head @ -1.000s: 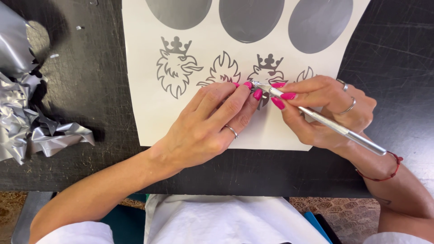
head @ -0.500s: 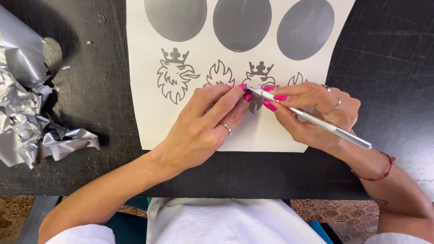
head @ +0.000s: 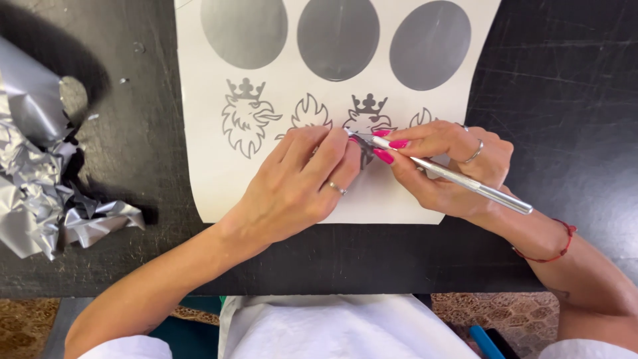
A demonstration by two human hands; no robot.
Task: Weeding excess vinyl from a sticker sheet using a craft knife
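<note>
A white backing sheet (head: 206,166) lies on a black table (head: 558,93). It carries three silver ovals (head: 337,38) along the top and a row of silver crowned-griffin decals (head: 247,119) below. My left hand (head: 299,186), with a ring on it, lies flat on the sheet, fingertips pressing beside the middle crowned decal (head: 367,110). My right hand (head: 448,169) grips a thin silver craft knife (head: 465,183) like a pen. Its tip touches that decal just by my left fingertips. Both hands cover the lower part of the decal.
A heap of crumpled silver vinyl scraps (head: 40,193) lies at the table's left edge. The table's front edge runs just below my forearms, with my white garment (head: 332,332) and a patterned floor (head: 492,309) beneath. A red string bracelet (head: 555,256) circles my right wrist.
The view has shifted slightly, so the sheet and scraps sit further left and lower. Both hands stay on the middle crowned decal, with the knife tip held at the same spot.
</note>
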